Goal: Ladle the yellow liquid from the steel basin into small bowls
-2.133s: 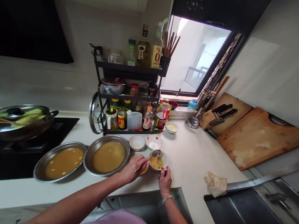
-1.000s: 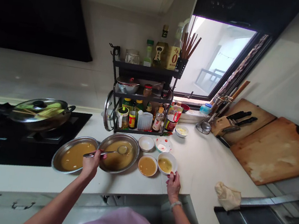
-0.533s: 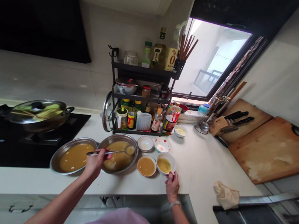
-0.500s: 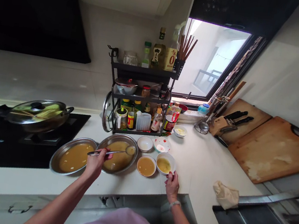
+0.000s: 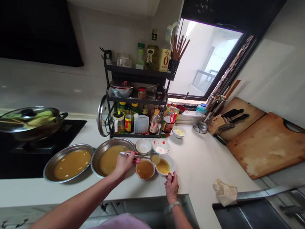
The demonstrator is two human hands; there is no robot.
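**Spill Hazards and Obscured Detail at the Bowl Transfer**

Head view: The ladle (image 5: pixel 146 157) is gripped by its handle in the closed left hand (image 5: pixel 124 162), its filled cup held over the rim of the white bowl (image 5: pixel 165 166). That bowl is steadied at its near edge by the fingers of the right hand (image 5: pixel 171 183). Yellow-brown liquid could be dripped onto the counter (image 5: pixel 199 163) or into the brown-filled bowl (image 5: pixel 144 169) if the ladle is tilted early. The white bowl could be tipped if its rim is pressed. The liquid level in the ladle cannot be made out. The handle is partly covered by fingers. Rack labels are too small to read.
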